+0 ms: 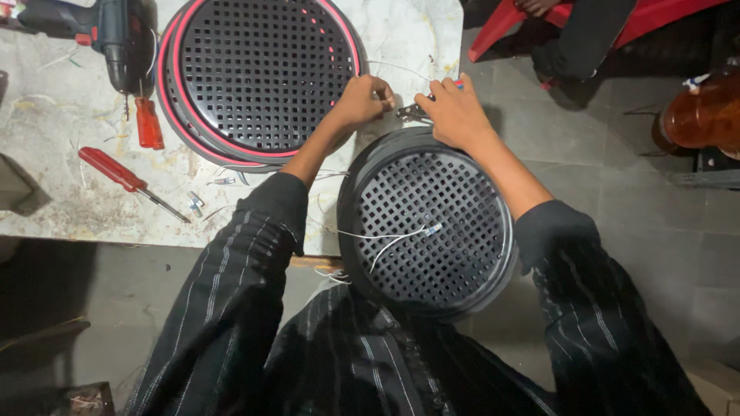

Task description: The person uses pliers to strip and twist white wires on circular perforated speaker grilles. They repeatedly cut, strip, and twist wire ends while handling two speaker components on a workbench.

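Dark striped sleeves frame the black round grille [432, 231] on my lap, and I am working a thin white wire [401, 69] at its top edge.

Left hand [361, 98] pinches the wire with fingers pressed together; right hand [456, 110] grips small pliers [412, 113] beside it. I judge the wire is being fixed or cut, so the next move needs a steady, tight hold. Close by on the white table [62, 100] sit a red-ringed grille [266, 73], a drill [108, 35] and two red screwdrivers [127, 179]. Loose white wires [385, 237] across the grille could snag.

Black long-sleeved shirt, thin pale pinstripes, sleeves pushed up to forearms, bare hands
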